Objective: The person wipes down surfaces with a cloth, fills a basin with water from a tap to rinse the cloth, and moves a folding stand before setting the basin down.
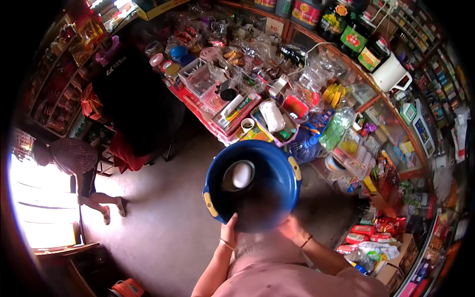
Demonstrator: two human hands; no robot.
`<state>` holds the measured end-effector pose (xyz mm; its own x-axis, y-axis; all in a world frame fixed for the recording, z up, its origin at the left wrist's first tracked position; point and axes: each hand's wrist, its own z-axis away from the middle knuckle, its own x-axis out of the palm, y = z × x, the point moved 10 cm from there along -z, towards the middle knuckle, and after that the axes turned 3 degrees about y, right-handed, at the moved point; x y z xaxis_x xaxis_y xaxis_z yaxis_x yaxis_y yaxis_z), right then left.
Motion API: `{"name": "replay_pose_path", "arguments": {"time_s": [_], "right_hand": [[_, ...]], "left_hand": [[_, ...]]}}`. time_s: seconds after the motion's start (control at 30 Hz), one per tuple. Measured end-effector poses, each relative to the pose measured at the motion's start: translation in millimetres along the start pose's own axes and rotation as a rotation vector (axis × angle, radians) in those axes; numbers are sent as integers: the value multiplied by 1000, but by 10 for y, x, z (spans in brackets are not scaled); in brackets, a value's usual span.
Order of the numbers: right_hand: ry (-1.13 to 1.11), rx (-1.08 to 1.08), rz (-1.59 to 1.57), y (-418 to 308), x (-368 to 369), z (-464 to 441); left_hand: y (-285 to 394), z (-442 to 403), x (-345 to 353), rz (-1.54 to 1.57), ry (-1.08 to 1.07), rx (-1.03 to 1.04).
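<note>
A deep blue plastic basin (213,173) with yellow side handles is held out in front of my body. My left hand (228,232) grips its near left side, thumb up against the rim. On the near right side, my right hand (293,230) holds the basin too, its fingers partly hidden beneath. Inside sits a small round bowl (228,181) with a smooth white oval object (242,175) in or against it; what that object is, I cannot tell. A dark blurred patch covers the basin's lower right inside.
A crowded table (203,115) beyond the basin bears boxes, jars and bags. Glass cabinets (366,81) with bottles and a white kettle (391,74) line the right. A person (74,161) is at the bright doorway, left. Cartons and red packets (363,230) lie right.
</note>
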<state>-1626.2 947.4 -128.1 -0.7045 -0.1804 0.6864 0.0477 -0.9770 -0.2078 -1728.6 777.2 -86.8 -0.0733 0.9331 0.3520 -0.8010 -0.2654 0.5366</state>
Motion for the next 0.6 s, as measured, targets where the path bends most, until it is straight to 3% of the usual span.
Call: {"name": "replay_pose_path", "arguments": {"time_s": [0.07,0.1,0.17,0.2,0.23,0.27,0.3,0.33,0.37,0.43,0.5,0.6], "right_hand": [[26,-39,186,-45,82,26],[31,-41,312,-81,197,60],[227,-285,844,-503,156,64],[293,-647,1219,-839,147,13],[310,-1081,1577,-1063,797,333],[120,-1311,1570,-1048,1318,485],[-122,-1360,1665,-879,1804,519],[-374,-1190,1777,-631,2122,367],[-565,-1183,1928,-419,2373,270],[-764,-1288,2306,-34,2427,-215],[-944,-1157,2595,125,2312,-752],[-1022,-1230,2596,-77,2564,-906]], "left_hand": [[-212,-178,-214,67,-79,-8],[-254,-236,-398,47,-3,22],[-266,-222,-612,32,77,54],[-235,-221,-652,23,93,89],[-186,-211,-679,13,111,124],[-149,-170,-702,-20,151,116],[-108,-130,-679,-21,161,117],[-77,-92,-634,-73,154,101],[-22,-117,-574,-123,144,96],[87,-168,-449,-168,125,158],[166,-237,-344,-201,117,142],[300,-325,-111,-75,137,90]]}}
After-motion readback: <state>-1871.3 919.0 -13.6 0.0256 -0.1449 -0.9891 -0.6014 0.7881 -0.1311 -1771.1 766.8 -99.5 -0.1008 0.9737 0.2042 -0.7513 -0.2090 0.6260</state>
